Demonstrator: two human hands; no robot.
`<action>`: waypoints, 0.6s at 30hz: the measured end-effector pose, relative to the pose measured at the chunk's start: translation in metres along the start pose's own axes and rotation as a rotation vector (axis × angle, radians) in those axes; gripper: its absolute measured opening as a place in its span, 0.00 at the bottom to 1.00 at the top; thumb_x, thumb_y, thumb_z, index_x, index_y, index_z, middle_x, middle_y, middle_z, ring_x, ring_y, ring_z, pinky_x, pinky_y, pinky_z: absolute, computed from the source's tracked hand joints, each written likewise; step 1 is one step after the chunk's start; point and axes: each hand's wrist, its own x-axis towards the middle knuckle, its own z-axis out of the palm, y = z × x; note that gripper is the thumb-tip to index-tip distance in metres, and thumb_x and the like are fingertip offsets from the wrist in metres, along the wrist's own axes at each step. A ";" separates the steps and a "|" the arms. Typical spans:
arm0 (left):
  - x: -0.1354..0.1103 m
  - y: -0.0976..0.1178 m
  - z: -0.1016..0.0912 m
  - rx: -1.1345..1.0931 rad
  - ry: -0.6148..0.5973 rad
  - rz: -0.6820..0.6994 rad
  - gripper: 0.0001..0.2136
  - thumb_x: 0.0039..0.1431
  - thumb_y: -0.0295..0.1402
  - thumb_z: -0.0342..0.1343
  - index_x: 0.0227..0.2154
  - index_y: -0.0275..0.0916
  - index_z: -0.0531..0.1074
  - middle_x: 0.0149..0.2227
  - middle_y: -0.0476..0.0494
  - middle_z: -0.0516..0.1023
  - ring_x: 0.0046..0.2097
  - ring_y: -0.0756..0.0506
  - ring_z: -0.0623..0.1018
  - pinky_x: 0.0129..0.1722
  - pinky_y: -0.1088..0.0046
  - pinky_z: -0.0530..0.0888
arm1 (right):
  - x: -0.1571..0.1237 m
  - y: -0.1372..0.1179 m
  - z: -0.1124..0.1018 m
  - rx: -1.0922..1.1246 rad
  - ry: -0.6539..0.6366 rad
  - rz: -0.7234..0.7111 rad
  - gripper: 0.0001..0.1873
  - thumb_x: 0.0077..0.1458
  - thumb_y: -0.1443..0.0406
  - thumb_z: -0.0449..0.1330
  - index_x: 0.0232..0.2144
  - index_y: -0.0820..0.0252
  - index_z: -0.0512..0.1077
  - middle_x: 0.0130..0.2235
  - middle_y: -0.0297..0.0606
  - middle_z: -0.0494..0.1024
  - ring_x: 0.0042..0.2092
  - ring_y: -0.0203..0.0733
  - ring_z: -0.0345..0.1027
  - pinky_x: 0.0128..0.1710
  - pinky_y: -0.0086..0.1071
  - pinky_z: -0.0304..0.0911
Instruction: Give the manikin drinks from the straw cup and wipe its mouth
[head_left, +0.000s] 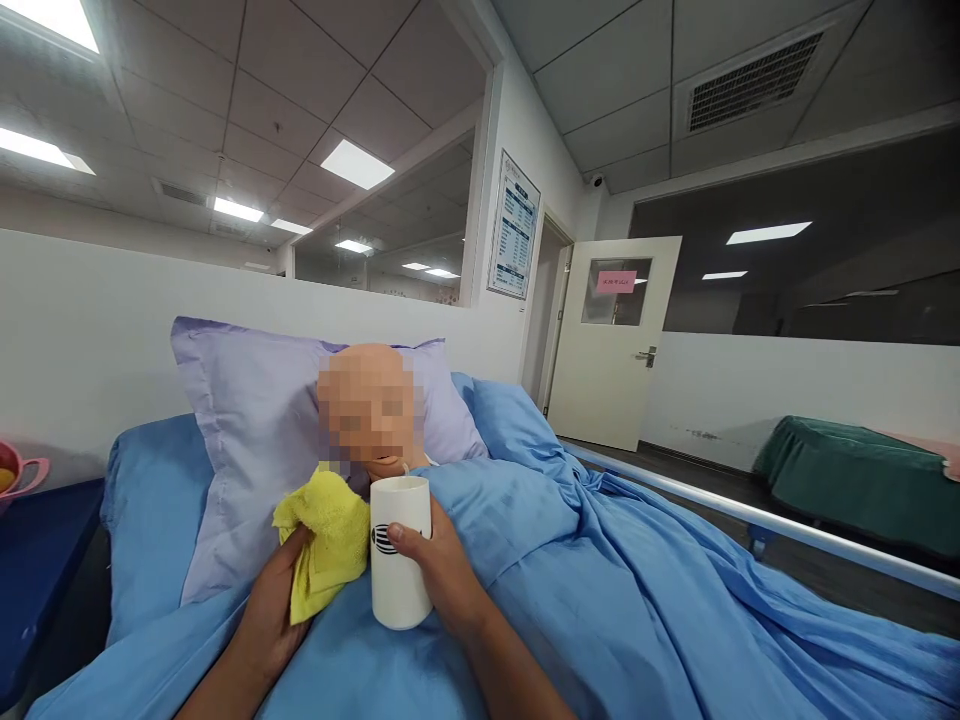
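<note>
two things need steadiness: the white cup [400, 590], best kept upright in the right hand [445, 575], and the yellow cloth [328, 537] the left hand [271, 608] holds.

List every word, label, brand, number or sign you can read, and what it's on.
Nothing reads clearly.
Pink sign on the door: characters too blurred.
Framed wall poster: print too small.
White cup in the right hand: dark striped mark, no legible word.
</note>
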 end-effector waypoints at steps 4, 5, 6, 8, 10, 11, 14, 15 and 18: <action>0.001 -0.001 -0.002 -0.031 -0.018 -0.016 0.29 0.63 0.30 0.54 0.66 0.38 0.55 0.53 0.35 0.77 0.52 0.35 0.78 0.59 0.54 0.70 | 0.001 0.002 -0.002 0.002 0.001 -0.004 0.31 0.47 0.53 0.70 0.50 0.58 0.68 0.39 0.36 0.76 0.36 0.39 0.70 0.34 0.33 0.68; 0.001 -0.001 -0.002 -0.036 -0.019 -0.024 0.29 0.63 0.30 0.54 0.66 0.38 0.55 0.53 0.35 0.76 0.52 0.35 0.78 0.59 0.54 0.70 | 0.001 0.002 -0.002 0.000 0.000 -0.003 0.32 0.47 0.53 0.70 0.51 0.58 0.68 0.39 0.36 0.76 0.36 0.39 0.70 0.34 0.33 0.68; 0.001 -0.001 -0.002 -0.042 -0.020 -0.031 0.30 0.63 0.30 0.54 0.66 0.38 0.54 0.54 0.35 0.76 0.52 0.35 0.78 0.59 0.54 0.70 | 0.001 0.003 -0.002 -0.003 -0.003 0.000 0.32 0.47 0.53 0.70 0.51 0.58 0.68 0.40 0.36 0.76 0.36 0.39 0.70 0.34 0.33 0.68; 0.000 -0.001 -0.002 -0.055 -0.029 -0.039 0.30 0.63 0.30 0.54 0.67 0.39 0.53 0.54 0.35 0.76 0.52 0.35 0.78 0.59 0.54 0.71 | 0.001 0.002 -0.002 -0.007 -0.015 0.004 0.31 0.47 0.53 0.70 0.51 0.57 0.67 0.40 0.36 0.76 0.36 0.39 0.70 0.34 0.33 0.68; 0.000 -0.001 -0.002 -0.059 -0.035 -0.044 0.31 0.63 0.30 0.54 0.67 0.40 0.52 0.54 0.35 0.76 0.52 0.35 0.78 0.59 0.54 0.71 | 0.000 0.000 -0.001 0.001 -0.019 0.000 0.31 0.48 0.53 0.69 0.51 0.57 0.67 0.39 0.36 0.76 0.36 0.39 0.71 0.34 0.33 0.68; 0.001 -0.001 -0.003 -0.061 -0.033 -0.050 0.31 0.63 0.31 0.54 0.67 0.40 0.52 0.55 0.35 0.76 0.52 0.35 0.77 0.59 0.54 0.71 | 0.000 0.000 0.000 0.006 -0.020 -0.002 0.30 0.48 0.53 0.69 0.50 0.57 0.67 0.39 0.36 0.75 0.36 0.39 0.71 0.34 0.33 0.68; 0.002 -0.001 -0.006 -0.081 -0.030 -0.064 0.32 0.63 0.31 0.54 0.67 0.40 0.51 0.55 0.36 0.75 0.52 0.35 0.77 0.59 0.55 0.71 | -0.001 -0.002 0.002 0.013 -0.016 -0.016 0.29 0.48 0.53 0.69 0.50 0.58 0.68 0.38 0.35 0.75 0.35 0.39 0.71 0.34 0.33 0.68; 0.003 -0.001 -0.007 -0.091 -0.035 -0.062 0.31 0.63 0.31 0.54 0.67 0.41 0.50 0.55 0.36 0.75 0.52 0.35 0.77 0.59 0.55 0.71 | -0.001 -0.002 0.002 0.011 -0.020 -0.017 0.29 0.48 0.53 0.69 0.50 0.58 0.68 0.38 0.35 0.75 0.35 0.39 0.70 0.33 0.33 0.68; 0.005 -0.002 -0.010 -0.098 -0.051 -0.059 0.31 0.64 0.31 0.54 0.67 0.40 0.51 0.55 0.35 0.75 0.52 0.35 0.77 0.59 0.55 0.71 | -0.001 -0.002 0.001 0.007 -0.031 -0.020 0.29 0.49 0.54 0.69 0.50 0.57 0.68 0.38 0.35 0.75 0.36 0.38 0.70 0.34 0.32 0.68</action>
